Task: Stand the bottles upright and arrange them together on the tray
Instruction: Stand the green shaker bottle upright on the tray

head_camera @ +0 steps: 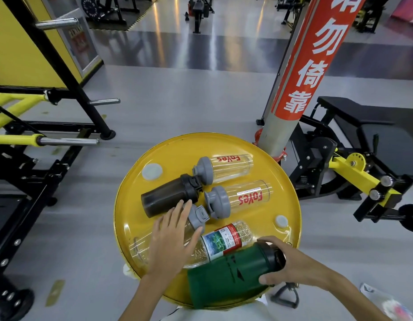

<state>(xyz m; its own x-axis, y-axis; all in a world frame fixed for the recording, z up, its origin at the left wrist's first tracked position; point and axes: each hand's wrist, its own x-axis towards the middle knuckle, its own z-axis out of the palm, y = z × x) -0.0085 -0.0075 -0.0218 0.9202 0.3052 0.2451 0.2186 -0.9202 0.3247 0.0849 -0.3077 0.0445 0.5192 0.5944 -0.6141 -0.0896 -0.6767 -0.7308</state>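
Note:
A round yellow tray (265, 163) holds several bottles, all lying on their sides. Two clear "Foyes" bottles with grey lids lie at the back (226, 166) and middle (242, 198). A black bottle (168, 200) lies left of them. A clear grey-capped bottle (140, 249) lies under my left hand (170, 242), whose fingers are spread flat over it. A labelled plastic water bottle (226, 239) lies beside it. My right hand (293, 265) grips the black lid end of a green bottle (226, 276) at the tray's near edge.
The tray tops a yellow drum with two grey bungs (152, 171) (281, 220). A grey pole with a red banner (300, 77) rises just behind right. Gym machines stand left (38, 140) and right (363, 167). A black handle (285, 295) lies by the drum.

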